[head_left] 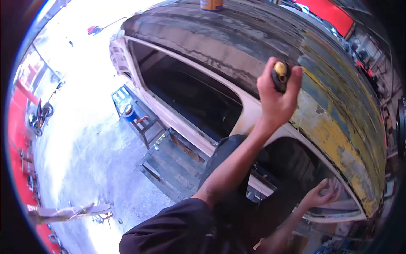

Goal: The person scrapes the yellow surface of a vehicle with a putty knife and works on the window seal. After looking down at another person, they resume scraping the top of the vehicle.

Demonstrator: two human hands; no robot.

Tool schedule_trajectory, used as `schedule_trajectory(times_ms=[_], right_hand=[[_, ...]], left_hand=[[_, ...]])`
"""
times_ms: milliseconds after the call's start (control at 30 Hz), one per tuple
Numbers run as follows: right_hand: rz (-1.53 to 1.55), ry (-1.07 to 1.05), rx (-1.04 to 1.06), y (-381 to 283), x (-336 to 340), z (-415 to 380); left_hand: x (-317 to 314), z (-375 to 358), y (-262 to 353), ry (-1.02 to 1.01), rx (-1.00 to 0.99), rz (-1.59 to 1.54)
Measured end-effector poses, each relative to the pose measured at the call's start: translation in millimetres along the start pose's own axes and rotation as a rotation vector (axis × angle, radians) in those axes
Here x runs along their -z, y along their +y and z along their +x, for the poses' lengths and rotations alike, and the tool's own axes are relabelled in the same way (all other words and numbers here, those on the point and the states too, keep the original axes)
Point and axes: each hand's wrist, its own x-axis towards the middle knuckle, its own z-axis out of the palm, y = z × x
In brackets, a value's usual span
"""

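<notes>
A: Where's the left hand (277, 91)?
B: I have it up at the car roof (338, 122); fingers and thumb wrapped round a handheld tool (280, 71), dark body, yellowish end showing; can't tell if the tool touches the roof.
A: And the right hand (323, 194)?
B: I see it lower, right of the left hand; nothing visible in it; fingers apart, loosely curled, slightly blurred; it's in front of the smaller side window (292, 158), contact unclear.
A: Surface near the left hand?
B: Worn yellow and grey patches to its right, darker streaks above; a can (211, 4) sits on the roof, well up and left of that hand, cut off by the edge.
A: Below it?
B: Larger window opening (186, 91), pale pink frame (249, 106), down and left of the left hand; past that, a slatted wooden platform (173, 163); beyond, a blue container (129, 113) on a stand (146, 127).
A: Farthest out?
B: I get a motorcycle (41, 114), far left of both hands.
</notes>
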Motion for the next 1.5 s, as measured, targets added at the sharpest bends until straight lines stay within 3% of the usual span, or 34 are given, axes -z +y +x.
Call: schedule_trajectory(times_ms=[33,100,167,200,233,267,300,367,400,433,467,533,633,733,867,933,1000,1033,1067,1167,1233,1300,1333,1500], right_hand=[[-0.024,-0.009,0.022,-13.1,1.4,-13.9],[0.325,-0.255,-0.183,-19.8,-13.0,-68.8],[0.525,-0.758,-0.625,-51.1,-25.8,-95.9],[0.679,-0.803,-0.697,-44.2,-43.8,-128.2],[0.717,-0.749,-0.653,-59.2,-50.9,-133.3],[0.689,-0.839,-0.611,-76.5,-47.9,-113.3],[0.703,-0.883,-0.764,-80.8,-53.0,-118.8],[0.797,-0.834,-0.882,-84.8,-63.2,-112.1],[0.776,-0.828,-0.904,-84.8,-65.6,-105.0],[0.782,-0.813,-0.929,-81.8,-71.5,-109.4],[0.806,-0.798,-0.942,-80.0,-77.8,-113.8],[0.837,-0.772,-0.913,-79.4,-84.0,-127.8],[0.634,-0.973,-0.695,-64.5,-100.0,-213.6],[0.310,-1.384,-0.533,-67.7,-81.0,-265.7],[0.336,-1.700,-0.336,-71.5,-74.9,-287.9],[0.255,-1.868,-0.195,-75.8,-70.3,-277.8],[0.219,-1.984,-0.153,-76.7,-66.9,-283.8],[0.199,-2.037,-0.127,-75.7,-66.8,-284.9],[0.183,-2.067,-0.106,-75.0,-68.1,-284.8],[0.197,-2.106,-0.091,-76.7,-71.0,-287.5],[0.224,-2.109,-0.089,-73.7,-72.6,-285.8],[0.290,-2.106,-0.177,-71.9,-73.6,-285.1],[0.318,-2.101,-0.221,-68.2,-76.1,-283.6],[0.460,-1.962,-0.331,-62.9,-73.6,-287.8]], left_hand=[[-1.9,-0.4,2.6,-0.005,-0.022,0.009],[0.3,2.3,-2.1,0.000,-0.182,0.135],[0.8,0.4,2.0,-0.005,-0.307,0.277],[2.0,3.2,-3.3,0.003,-0.351,0.275],[10.3,4.7,-15.8,-0.026,-0.277,0.272],[10.9,6.5,-14.7,-0.020,-0.330,0.251],[12.4,7.8,-16.5,-0.015,-0.383,0.230],[-6.5,1.4,-0.2,0.140,-0.025,0.016],[5.6,9.2,-1.5,-0.083,-0.111,0.141],[10.1,12.3,-5.1,-0.117,-0.058,0.048],[-2.9,2.2,-1.4,-0.066,-0.181,0.135],[-2.1,4.3,0.2,-0.069,-0.092,0.139],[4.2,7.7,-0.6,-0.137,-0.063,0.129],[8.9,9.5,3.0,-0.183,-0.010,0.076],[7.4,13.0,5.1,-0.145,0.045,0.046],[22.0,25.3,-2.4,-0.280,-0.004,0.049],[29.7,26.0,-10.3,-0.232,-0.077,0.063],[14.4,12.3,-8.4,-0.116,-0.128,0.072],[1.8,4.7,-7.3,0.000,-0.182,0.076],[-6.8,9.9,-11.0,-0.007,-0.359,0.146],[-1.4,15.7,-10.9,-0.062,-0.183,0.008],[24.6,17.7,-8.1,-0.169,-0.026,0.087],[17.8,14.7,-2.8,-0.216,0.095,-0.192],[24.4,45.7,6.8,-0.165,0.164,-0.213]])
